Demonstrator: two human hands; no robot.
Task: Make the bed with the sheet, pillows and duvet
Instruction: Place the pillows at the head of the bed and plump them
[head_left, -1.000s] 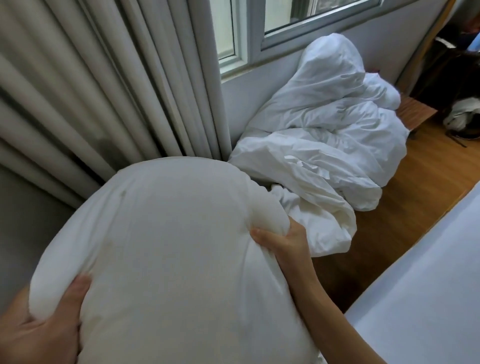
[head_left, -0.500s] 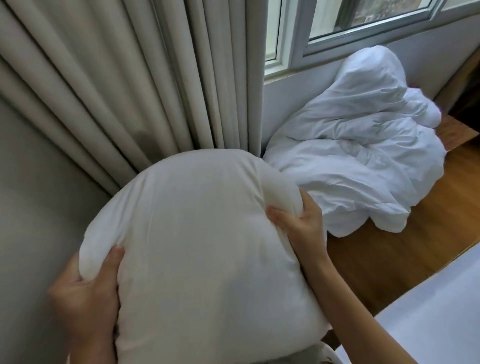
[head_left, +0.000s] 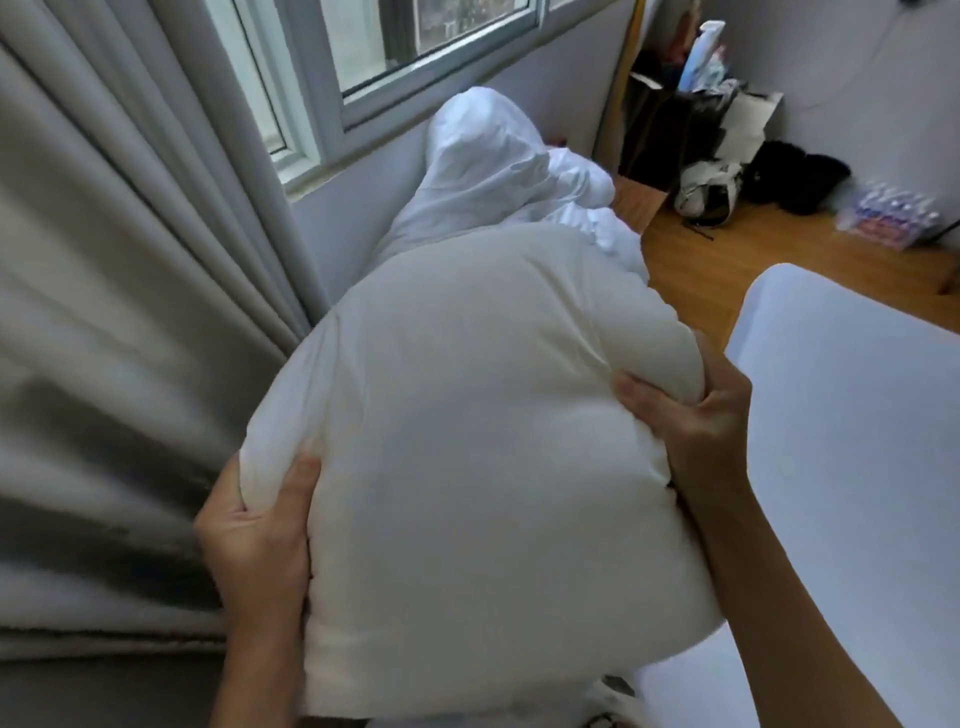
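Pillow (head_left: 467, 441): white, bare-looking insert, held up in front of the person, between the curtain and the bed. Fabric dents deeply wherever fingers press, so the fill is soft and springy. Judged light for its bulk; two hands carry it without visible strain. Not fragile. The cloth looks matte and creases under grip, so slip is unlikely if enough material is gathered.

Left hand (head_left: 254, 540): grips the pillow's lower left edge, thumb across the front face, fingers wrapped behind. Right hand (head_left: 691, 421): grips the pillow's right upper edge, fingers sunk into a bunched fold. Both hands are closed on the pillow.

Best hold, as judged: opposite side edges or corners, where the seam gives something to bunch. A flat-palm hold on the bulging middle would just compress the fill. Holding one corner alone would let it sag and swing.

Beyond the pillow, against the wall under the window (head_left: 431, 47), lies the crumpled white duvet (head_left: 498, 171); the pillow hides its near part. Left of the pillow hangs the grey curtain (head_left: 114, 312), just beside the left hand. Right of the pillow is the bed (head_left: 841, 415), sheet smooth on the visible corner. Wooden floor (head_left: 727, 270) shows between duvet and bed. Far beyond the pillow: dark bags (head_left: 727, 156) in the room's corner, contents unclear.
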